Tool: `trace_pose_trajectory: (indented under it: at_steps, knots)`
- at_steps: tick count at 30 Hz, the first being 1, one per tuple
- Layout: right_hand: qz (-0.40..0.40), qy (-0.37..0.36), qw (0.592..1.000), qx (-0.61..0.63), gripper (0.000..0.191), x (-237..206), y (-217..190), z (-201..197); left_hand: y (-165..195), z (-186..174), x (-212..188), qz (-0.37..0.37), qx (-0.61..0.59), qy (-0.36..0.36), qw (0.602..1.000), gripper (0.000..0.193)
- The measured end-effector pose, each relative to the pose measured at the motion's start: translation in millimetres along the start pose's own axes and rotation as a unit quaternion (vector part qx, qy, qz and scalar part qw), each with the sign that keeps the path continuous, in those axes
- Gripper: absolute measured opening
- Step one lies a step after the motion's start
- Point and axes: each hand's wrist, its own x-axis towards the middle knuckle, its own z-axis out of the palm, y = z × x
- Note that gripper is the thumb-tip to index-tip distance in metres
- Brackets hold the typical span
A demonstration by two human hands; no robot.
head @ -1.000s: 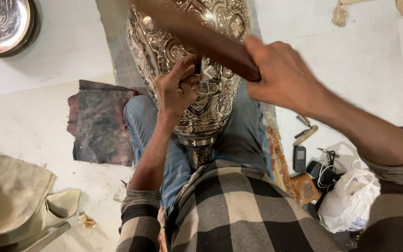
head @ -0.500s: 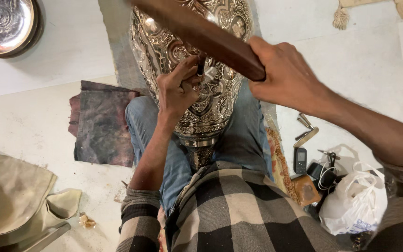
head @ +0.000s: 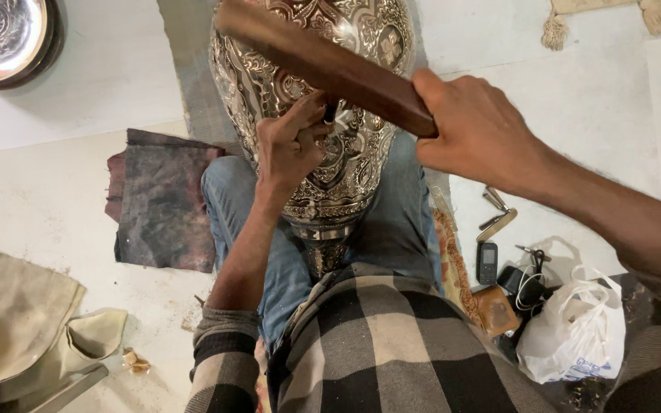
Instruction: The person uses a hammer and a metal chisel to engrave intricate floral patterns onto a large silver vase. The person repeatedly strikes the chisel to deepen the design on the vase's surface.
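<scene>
While the big engraved silver vase (head: 323, 115) lies across the person's lap on blue jeans, the left hand (head: 291, 145) pinches a small dark punch (head: 330, 113) against its patterned side, fingers clenched tight round the tool. Right hand (head: 477, 131) is wrapped around one end of a long brown wooden bat (head: 323, 65), which sits slanted just above the punch and vase. Off on the floor there's a dark rag (head: 162, 199) to the left, a shiny metal tray (head: 1, 34) top left, plus a phone (head: 487, 262) and white plastic bag (head: 571, 329) on the right.
</scene>
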Motion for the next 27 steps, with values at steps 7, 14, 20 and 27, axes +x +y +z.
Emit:
trace_pose_trajectory:
  at_steps: [7, 14, 20, 27]
  knots:
    - [0.028, 0.016, 0.998, 0.059, 0.031, 2.8, -11.0, -5.1, 2.7, -0.6, 0.6, 0.056, 0.016, 0.006, 0.998, 0.064]
    - [0.014, 0.024, 0.993, 0.116, 0.03, 2.2, 6.3, 3.8, 0.5, -0.7, 3.3, 0.042, 0.031, -0.016, 0.998, 0.063]
    - [0.048, -0.026, 0.998, 0.032, 0.032, 4.7, 11.2, 4.5, -0.2, -1.4, 2.4, 0.047, -0.002, -0.01, 0.999, 0.06]
    - [0.043, 0.072, 0.972, 0.218, 0.036, -1.8, 17.2, 45.7, -2.5, -4.3, -14.0, -0.084, -0.34, 0.136, 0.927, 0.049]
